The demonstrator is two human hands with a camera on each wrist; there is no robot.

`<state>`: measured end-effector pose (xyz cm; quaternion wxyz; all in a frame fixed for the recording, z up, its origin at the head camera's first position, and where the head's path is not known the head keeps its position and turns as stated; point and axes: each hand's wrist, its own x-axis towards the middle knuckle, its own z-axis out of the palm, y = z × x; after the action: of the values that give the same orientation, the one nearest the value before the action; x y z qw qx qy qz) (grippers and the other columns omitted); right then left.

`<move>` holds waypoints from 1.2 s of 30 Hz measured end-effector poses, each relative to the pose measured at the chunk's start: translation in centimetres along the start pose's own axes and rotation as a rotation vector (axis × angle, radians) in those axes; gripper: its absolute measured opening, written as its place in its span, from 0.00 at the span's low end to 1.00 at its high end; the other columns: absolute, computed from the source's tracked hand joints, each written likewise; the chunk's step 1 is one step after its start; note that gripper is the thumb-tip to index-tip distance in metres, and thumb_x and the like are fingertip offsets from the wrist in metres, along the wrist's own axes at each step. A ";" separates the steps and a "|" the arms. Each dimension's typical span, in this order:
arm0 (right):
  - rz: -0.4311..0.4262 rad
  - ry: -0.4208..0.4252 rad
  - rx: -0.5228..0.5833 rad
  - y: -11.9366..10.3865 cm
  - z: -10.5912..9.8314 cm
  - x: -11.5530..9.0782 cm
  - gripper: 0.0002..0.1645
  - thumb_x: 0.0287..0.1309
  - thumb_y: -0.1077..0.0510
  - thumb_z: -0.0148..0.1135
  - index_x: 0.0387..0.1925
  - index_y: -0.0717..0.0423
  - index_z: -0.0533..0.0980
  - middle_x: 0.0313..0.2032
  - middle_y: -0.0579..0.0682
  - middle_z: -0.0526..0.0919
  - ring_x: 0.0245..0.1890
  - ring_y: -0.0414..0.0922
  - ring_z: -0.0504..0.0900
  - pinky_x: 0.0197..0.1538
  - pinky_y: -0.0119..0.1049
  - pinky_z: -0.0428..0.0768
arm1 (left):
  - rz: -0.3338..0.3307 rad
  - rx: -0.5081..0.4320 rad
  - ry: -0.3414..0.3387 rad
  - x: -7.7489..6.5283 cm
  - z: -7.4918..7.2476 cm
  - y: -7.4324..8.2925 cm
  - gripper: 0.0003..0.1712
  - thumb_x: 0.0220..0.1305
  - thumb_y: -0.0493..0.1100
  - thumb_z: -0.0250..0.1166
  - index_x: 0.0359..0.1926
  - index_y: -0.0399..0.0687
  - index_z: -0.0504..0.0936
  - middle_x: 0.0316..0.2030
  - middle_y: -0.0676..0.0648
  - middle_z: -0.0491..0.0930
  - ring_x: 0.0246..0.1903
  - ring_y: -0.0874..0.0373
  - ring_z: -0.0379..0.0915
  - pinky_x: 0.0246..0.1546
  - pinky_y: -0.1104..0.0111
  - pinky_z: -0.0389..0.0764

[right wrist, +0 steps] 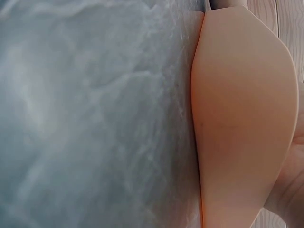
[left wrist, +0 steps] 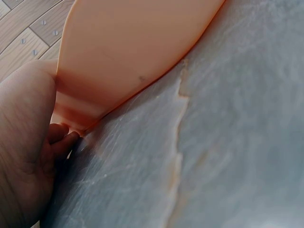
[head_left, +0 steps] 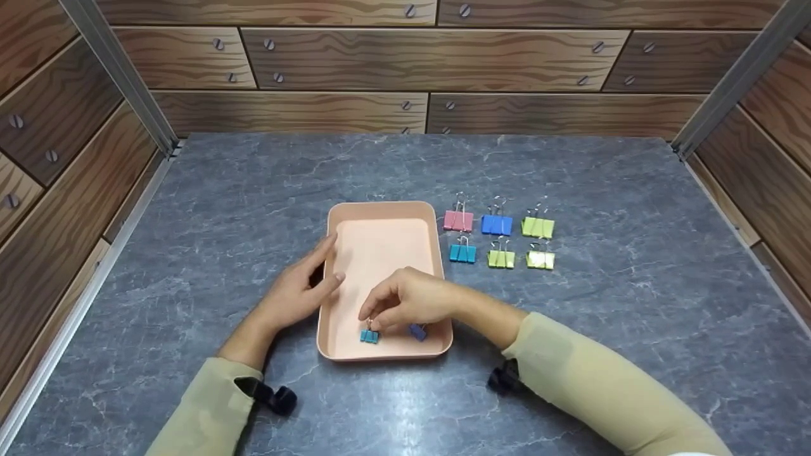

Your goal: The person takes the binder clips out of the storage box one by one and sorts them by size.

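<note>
A pink-peach tray lies on the table in the head view. My left hand rests against its left side, thumb and fingertips at the rim. In the left wrist view, fingers touch low on the outer wall of the tray. Inside the tray's near end, my right hand pinches the wire handles of a small teal binder clip. A small blue-purple binder clip lies to its right, partly covered by that hand. The right wrist view shows mostly the tray's outer wall, which hides the fingertips.
Right of the tray stand two rows of larger binder clips: pink, blue and lime green behind, teal and two lime-green ones in front. Wood-patterned walls enclose the marbled table.
</note>
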<state>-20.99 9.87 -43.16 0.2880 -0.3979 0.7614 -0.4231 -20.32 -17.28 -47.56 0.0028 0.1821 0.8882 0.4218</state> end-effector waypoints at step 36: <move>-0.088 0.206 -0.095 -2.7 -4.5 -3.0 0.08 0.67 0.62 0.71 0.45 0.55 0.91 0.44 0.49 0.92 0.46 0.41 0.87 0.56 0.42 0.84 | 0.014 -0.003 0.011 0.1 0.1 -0.1 0.44 0.76 0.55 0.64 0.85 0.53 0.57 0.80 0.41 0.59 0.78 0.44 0.57 0.78 0.49 0.60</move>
<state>-21.96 13.43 -38.36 0.1705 -0.3986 0.7878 -0.4375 -20.45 -17.20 -47.65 -0.0048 0.1857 0.8863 0.4242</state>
